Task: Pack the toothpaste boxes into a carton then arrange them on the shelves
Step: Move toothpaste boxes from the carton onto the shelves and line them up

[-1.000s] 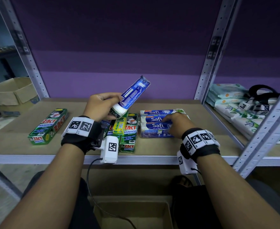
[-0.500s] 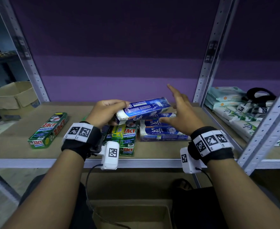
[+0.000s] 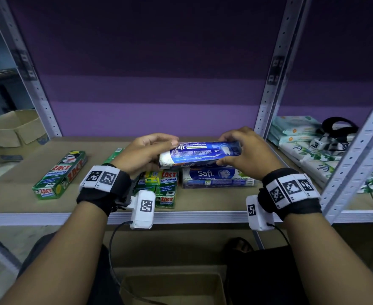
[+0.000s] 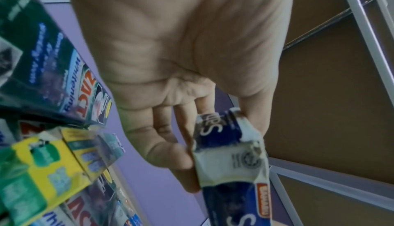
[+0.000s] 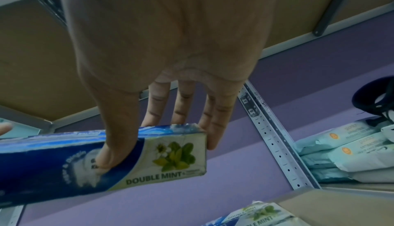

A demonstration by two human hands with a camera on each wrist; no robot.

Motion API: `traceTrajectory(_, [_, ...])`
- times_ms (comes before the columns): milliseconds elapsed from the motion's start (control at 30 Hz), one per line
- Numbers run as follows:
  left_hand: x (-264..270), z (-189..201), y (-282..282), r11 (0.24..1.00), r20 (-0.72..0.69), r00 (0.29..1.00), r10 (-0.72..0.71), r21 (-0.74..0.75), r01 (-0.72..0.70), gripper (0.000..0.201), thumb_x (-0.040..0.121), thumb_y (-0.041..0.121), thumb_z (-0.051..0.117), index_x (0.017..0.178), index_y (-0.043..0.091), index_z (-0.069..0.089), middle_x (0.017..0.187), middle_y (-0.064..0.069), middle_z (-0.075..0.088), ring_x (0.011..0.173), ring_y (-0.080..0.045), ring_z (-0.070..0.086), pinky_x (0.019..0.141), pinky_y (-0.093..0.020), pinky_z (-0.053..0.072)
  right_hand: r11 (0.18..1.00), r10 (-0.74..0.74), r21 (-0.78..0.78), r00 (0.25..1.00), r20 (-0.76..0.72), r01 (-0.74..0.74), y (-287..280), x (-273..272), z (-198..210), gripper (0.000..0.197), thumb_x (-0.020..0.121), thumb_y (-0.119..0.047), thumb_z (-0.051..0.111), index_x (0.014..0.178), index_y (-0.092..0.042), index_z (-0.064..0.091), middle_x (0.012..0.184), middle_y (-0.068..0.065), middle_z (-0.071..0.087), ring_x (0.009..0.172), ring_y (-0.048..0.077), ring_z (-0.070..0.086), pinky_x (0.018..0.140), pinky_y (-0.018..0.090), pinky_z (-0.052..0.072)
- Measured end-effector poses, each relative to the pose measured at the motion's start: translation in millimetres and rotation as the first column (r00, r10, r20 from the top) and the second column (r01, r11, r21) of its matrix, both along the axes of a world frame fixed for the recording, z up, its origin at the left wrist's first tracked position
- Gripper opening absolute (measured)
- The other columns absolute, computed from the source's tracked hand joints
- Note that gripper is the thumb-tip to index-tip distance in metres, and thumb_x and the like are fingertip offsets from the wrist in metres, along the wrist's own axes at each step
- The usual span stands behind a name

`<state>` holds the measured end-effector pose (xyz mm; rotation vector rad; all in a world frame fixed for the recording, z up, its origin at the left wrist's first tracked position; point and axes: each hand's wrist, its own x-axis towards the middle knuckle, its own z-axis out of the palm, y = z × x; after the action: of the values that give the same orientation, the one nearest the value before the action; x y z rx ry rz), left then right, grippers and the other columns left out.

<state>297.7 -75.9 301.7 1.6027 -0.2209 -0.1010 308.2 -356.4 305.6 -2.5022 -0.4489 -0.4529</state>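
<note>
Cardboard feels light and stiff, I judge: my left hand and right hand each pinch one end of the blue toothpaste box, level just above the stack on the shelf; its torn left flap needs gentle holding.

Both forearms are bare. Each wrist wears a black band topped with white blocks printed with black square codes. A white camera box bearing one code hangs from each wrist, trailing a thin black cable. The trousers look dark, perhaps black.
</note>
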Motion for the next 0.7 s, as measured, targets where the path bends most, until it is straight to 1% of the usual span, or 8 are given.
traceTrajectory(67, [-1.6,1.4,-1.7,0.996,-0.012,0.999,-0.031,-0.083,0.03,0.039,0.078,0.03,0.076,0.115,0.018,0.07,0.108,-0.008,0.072,0.084,-0.016,0.068,0.063,-0.027,0.058,1.0,-0.02,0.003,1.0,-0.001,0.02,-3.9,-0.7,0.7,0.048,0.07,-0.043,0.085,0.113,-0.035,0.065,0.111,-0.005,0.052,0.103,0.015,0.054,0.085,0.029,0.046])
traceTrajectory(167, [-2.6,1.2,-1.4,0.982,0.008,0.998,-0.07,-0.173,0.07,0.051,0.076,0.011,0.075,0.126,0.012,0.062,0.118,-0.009,0.069,0.096,-0.02,0.07,0.072,-0.028,0.061,0.992,-0.021,0.123,0.998,-0.06,0.028,-7.1,-1.6,1.0,0.041,0.074,-0.045,0.082,0.111,-0.034,0.069,0.108,-0.005,0.053,0.095,0.009,0.056,0.073,0.014,0.041])
traceTrajectory(233, [-2.2,0.6,-1.0,0.98,0.021,0.998,-0.065,-0.186,0.068,0.058,0.074,0.003,0.075,0.129,0.011,0.06,0.119,-0.011,0.068,0.096,-0.022,0.07,0.073,-0.028,0.061,0.969,0.017,0.248,0.993,-0.113,0.012,-6.8,-1.3,0.7,0.033,0.076,-0.045,0.08,0.106,-0.031,0.071,0.106,-0.004,0.059,0.094,0.007,0.06,0.074,0.015,0.045])
traceTrajectory(300, [-1.1,0.3,-1.0,0.98,0.006,0.999,-0.049,-0.191,0.049,0.056,0.074,0.005,0.075,0.127,0.012,0.061,0.114,-0.013,0.068,0.085,-0.021,0.069,0.07,-0.027,0.061,0.941,0.066,0.338,0.986,-0.154,-0.01,-5.5,-2.0,1.2,0.029,0.079,-0.048,0.076,0.099,-0.028,0.072,0.099,-0.005,0.068,0.091,0.011,0.066,0.077,0.023,0.051])
traceTrajectory(367, [0.6,0.4,-1.1,0.984,-0.009,1.0,-0.03,-0.178,0.028,0.05,0.075,0.014,0.076,0.123,0.011,0.064,0.106,-0.01,0.07,0.079,-0.02,0.066,0.067,-0.024,0.06,0.895,0.127,0.445,0.974,-0.189,-0.03,-3.7,-3.8,1.7,0.029,0.081,-0.05,0.075,0.095,-0.024,0.072,0.093,-0.006,0.072,0.088,0.014,0.07,0.07,0.026,0.057])
traceTrajectory(500, [6.4,-2.8,-0.7,0.983,-0.035,0.999,0.004,-0.183,-0.01,0.038,0.075,0.025,0.075,0.11,0.011,0.066,0.1,-0.006,0.071,0.083,-0.017,0.066,0.074,-0.025,0.056,0.776,0.24,0.628,0.947,-0.212,-0.056,-4.7,-5.9,3.8,0.039,0.072,-0.046,0.082,0.102,-0.022,0.07,0.099,0.0,0.071,0.093,0.026,0.072,0.074,0.046,0.062])
traceTrajectory(600, [10.0,-5.2,2.1,0.98,-0.071,0.997,0.027,-0.195,-0.041,0.041,0.073,0.03,0.078,0.108,0.012,0.068,0.097,-0.006,0.073,0.085,-0.017,0.068,0.078,-0.026,0.057,0.736,0.342,0.665,0.916,-0.207,-0.125,-10.8,-7.0,5.1,0.05,0.067,-0.032,0.088,0.112,-0.025,0.067,0.104,-0.004,0.071,0.094,0.021,0.073,0.073,0.038,0.062])
traceTrajectory(700, [12.0,-5.5,3.1,0.974,-0.086,0.996,0.039,-0.218,-0.057,0.041,0.073,0.035,0.08,0.107,0.014,0.073,0.097,-0.004,0.075,0.087,-0.014,0.07,0.081,-0.026,0.058,0.769,0.399,0.607,0.893,-0.209,-0.202,-16.2,-10.4,5.8,0.061,0.065,-0.015,0.09,0.118,-0.032,0.063,0.11,-0.008,0.07,0.097,0.012,0.071,0.073,0.025,0.058])
